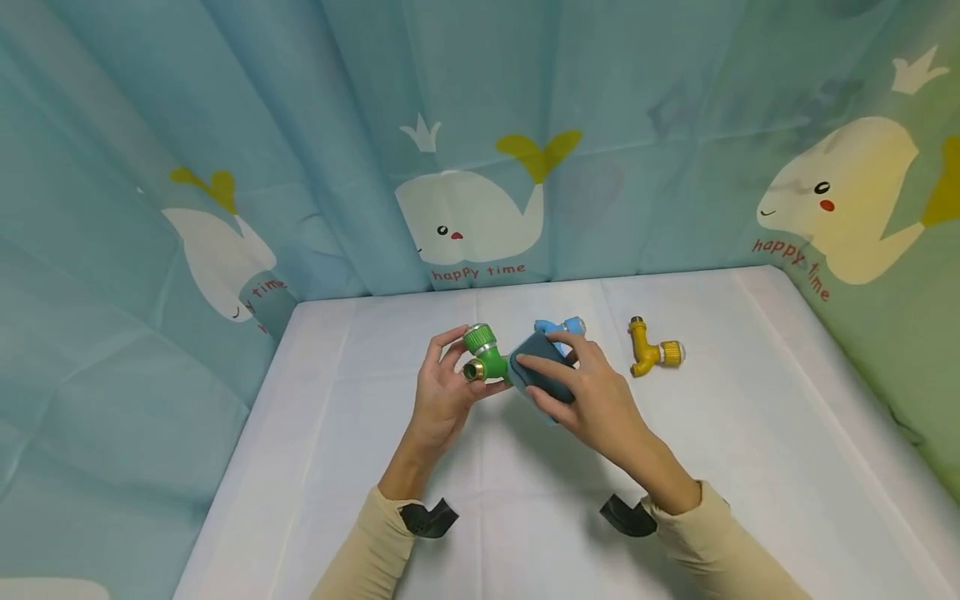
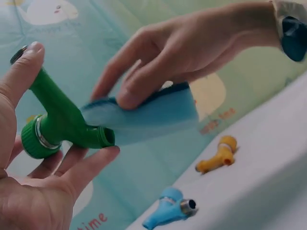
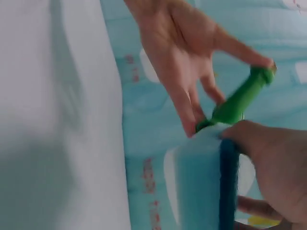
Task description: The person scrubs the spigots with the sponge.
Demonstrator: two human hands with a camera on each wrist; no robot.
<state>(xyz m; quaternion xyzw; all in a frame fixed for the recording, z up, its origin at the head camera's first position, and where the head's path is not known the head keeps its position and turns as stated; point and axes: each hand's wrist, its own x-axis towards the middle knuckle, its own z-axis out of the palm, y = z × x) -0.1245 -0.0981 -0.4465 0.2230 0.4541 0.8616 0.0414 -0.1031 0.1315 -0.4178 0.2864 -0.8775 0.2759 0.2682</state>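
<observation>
My left hand (image 1: 438,402) holds a green plastic tap (image 1: 491,364) up above the table, its thumb and fingers at the tap's ends. The tap has a ribbed green knob and a brass-coloured threaded end. In the left wrist view the thumb presses one end of the green tap (image 2: 64,112), and a fingertip lies below its open spout. My right hand (image 1: 602,404) grips a two-tone blue sponge (image 1: 542,348), dark on one face and lighter on the other. The sponge (image 3: 199,179) is against or very near the tap's spout end; its contact edge is blurred.
On the white-covered table (image 1: 360,467), a light blue tap (image 1: 573,324) lies behind the sponge, partly hidden. A yellow tap (image 1: 647,353) lies farther right. A blue curtain (image 1: 322,150) printed with whales hangs around the back and sides.
</observation>
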